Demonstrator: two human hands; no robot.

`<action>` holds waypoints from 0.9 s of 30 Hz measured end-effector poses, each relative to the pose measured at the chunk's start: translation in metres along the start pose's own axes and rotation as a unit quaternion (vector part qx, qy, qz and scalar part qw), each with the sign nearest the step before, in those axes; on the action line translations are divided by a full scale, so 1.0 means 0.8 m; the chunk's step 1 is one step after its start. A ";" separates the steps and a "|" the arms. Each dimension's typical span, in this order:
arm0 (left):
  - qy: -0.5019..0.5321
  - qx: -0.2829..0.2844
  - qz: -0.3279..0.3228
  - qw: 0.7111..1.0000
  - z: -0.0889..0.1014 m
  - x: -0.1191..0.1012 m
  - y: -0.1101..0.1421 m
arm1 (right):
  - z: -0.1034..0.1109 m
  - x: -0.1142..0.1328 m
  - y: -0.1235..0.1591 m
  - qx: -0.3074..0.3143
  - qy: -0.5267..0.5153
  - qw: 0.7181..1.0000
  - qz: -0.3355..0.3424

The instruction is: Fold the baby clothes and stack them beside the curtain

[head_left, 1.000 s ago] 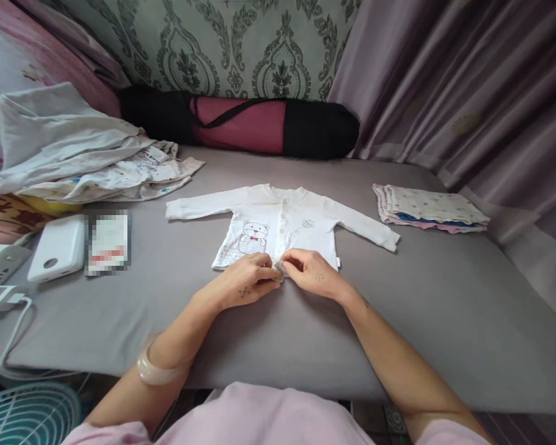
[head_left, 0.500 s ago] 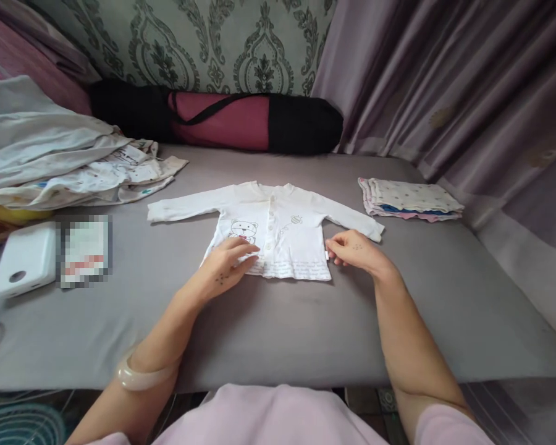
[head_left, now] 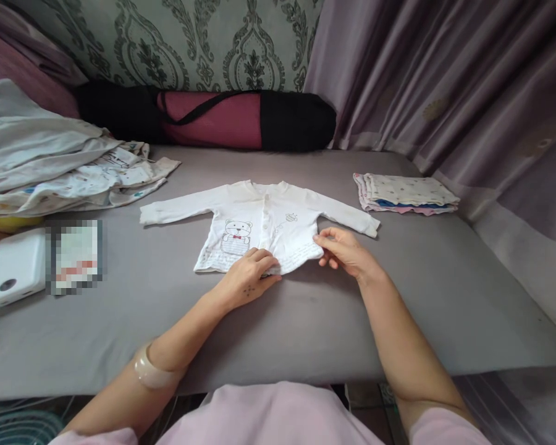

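White shirt (head_left: 275,222): our right hand (head_left: 344,250) pinches its corner, left hand (head_left: 251,273) hides mid-hem, grip unclear; pack (head_left: 76,256) pixelated; grey sheet (head_left: 306,334), purple curtain (head_left: 389,74).

White button-front baby shirt (head_left: 259,213), face up mid-scene. Sleeves spread left and right, collar far. Bear print (head_left: 236,237) left of buttons. Near right hem pinched, curving.

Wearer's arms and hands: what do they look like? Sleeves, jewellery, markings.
Pale pink short sleeves on both arms. Left hand: ungloved, a cluster of small dark dots on its back; glossy, pale, rounded bangle on that forearm. Right hand: ungloved; no bangle on that arm. No cables on either.
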State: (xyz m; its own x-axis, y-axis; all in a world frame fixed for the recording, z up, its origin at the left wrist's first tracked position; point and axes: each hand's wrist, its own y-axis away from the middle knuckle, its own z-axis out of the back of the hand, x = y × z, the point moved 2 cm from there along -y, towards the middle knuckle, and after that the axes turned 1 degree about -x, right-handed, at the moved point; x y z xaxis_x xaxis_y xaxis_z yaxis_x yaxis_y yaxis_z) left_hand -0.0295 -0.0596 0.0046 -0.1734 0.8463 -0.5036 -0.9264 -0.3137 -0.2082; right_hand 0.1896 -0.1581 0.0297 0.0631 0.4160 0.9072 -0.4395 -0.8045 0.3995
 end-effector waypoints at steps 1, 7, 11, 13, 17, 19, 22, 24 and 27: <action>0.008 -0.005 0.009 1.000 0.000 0.000 -0.002 | -0.002 0.001 -0.001 -0.012 -0.044 0.999 0.015; 0.129 -0.019 0.155 0.979 0.009 0.007 -0.009 | -0.022 0.001 -0.005 0.038 -0.091 0.987 0.126; 0.169 -0.025 0.195 0.966 0.013 0.012 -0.009 | -0.029 -0.009 -0.012 -0.028 0.016 0.975 0.222; 0.173 -0.017 0.193 0.966 0.014 0.011 -0.009 | -0.026 -0.011 -0.014 -0.079 0.072 0.959 0.263; 0.175 0.011 0.157 0.972 0.019 0.002 -0.012 | -0.010 0.000 -0.007 -0.091 0.165 0.924 0.333; 0.166 0.017 0.134 0.977 0.021 -0.002 -0.014 | 0.004 0.010 0.000 -0.065 0.208 0.910 0.354; 0.168 0.012 0.112 0.979 0.022 -0.004 -0.015 | 0.026 0.016 0.009 0.020 0.263 0.901 0.344; 0.166 0.010 0.097 0.981 0.021 -0.003 -0.016 | 0.037 0.012 0.012 0.094 0.287 0.903 0.304; 0.144 0.010 0.078 0.986 0.018 -0.002 -0.015 | 0.050 0.001 0.013 0.150 0.320 0.903 0.245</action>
State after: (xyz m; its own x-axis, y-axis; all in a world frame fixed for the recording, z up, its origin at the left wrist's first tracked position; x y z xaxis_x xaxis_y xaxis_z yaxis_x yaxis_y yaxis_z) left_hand -0.0233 -0.0506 0.0201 -0.2142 0.6297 -0.7467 -0.9027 -0.4197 -0.0949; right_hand 0.2209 -0.1831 0.0400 -0.6457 0.0625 0.7611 -0.0065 -0.9971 0.0764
